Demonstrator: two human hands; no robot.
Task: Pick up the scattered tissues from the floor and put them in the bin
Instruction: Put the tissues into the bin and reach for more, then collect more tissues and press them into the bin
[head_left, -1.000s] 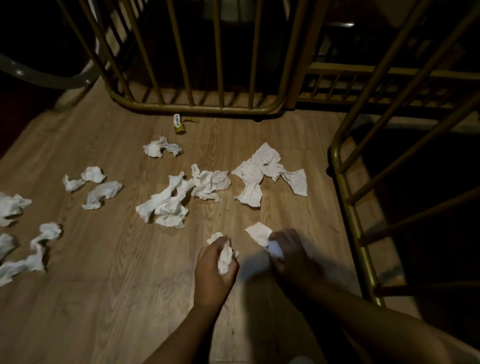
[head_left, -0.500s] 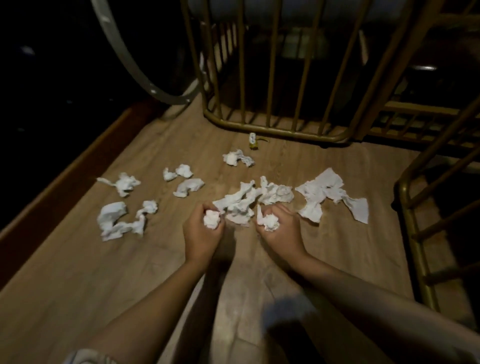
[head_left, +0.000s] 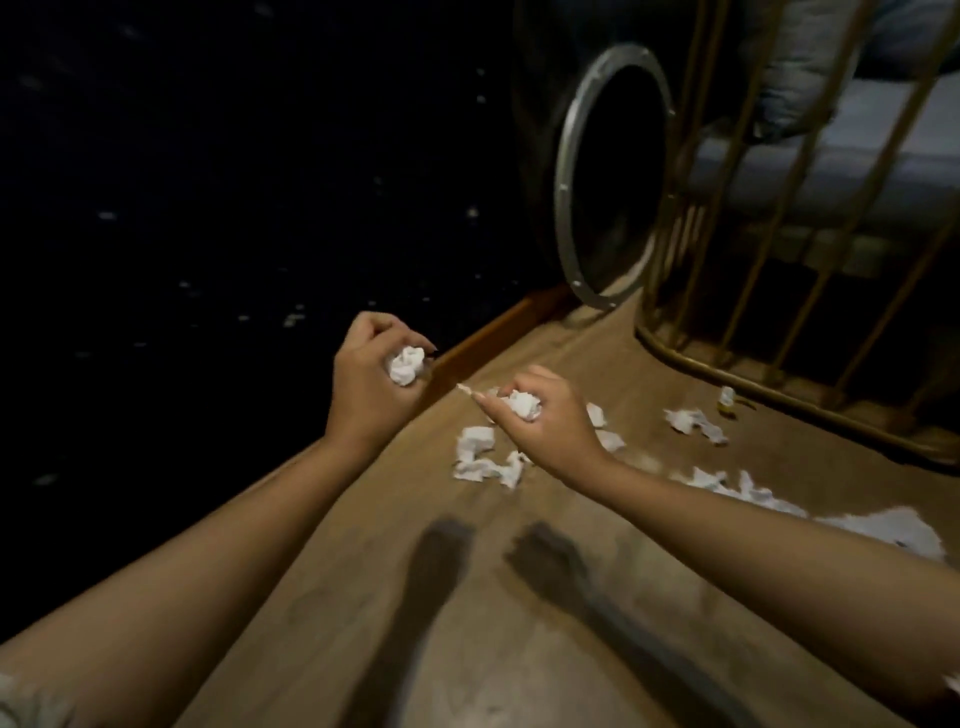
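Observation:
My left hand (head_left: 371, 376) is raised over the dark area left of the floor and grips a crumpled white tissue ball (head_left: 406, 365). A second tissue ball (head_left: 523, 404) sits in the curled fingers of my right hand (head_left: 540, 415), held above the wooden floor. Several loose white tissues lie on the floor: a bunch (head_left: 483, 460) just under my right hand, one (head_left: 696, 423) near the railing, more (head_left: 737, 486) along my right forearm. No bin is plainly visible.
A brass-coloured railing (head_left: 727, 374) curves along the floor at the right. Behind it stands a round metal-rimmed opening (head_left: 566, 171). A wooden skirting edge (head_left: 498, 332) borders the floor; left of it all is dark. A small yellow item (head_left: 726, 400) lies by the railing.
The view has swung left. Both hands have lifted from the floor with their tissue balls and moved left, the left hand now over the dark area beyond the floor's edge.

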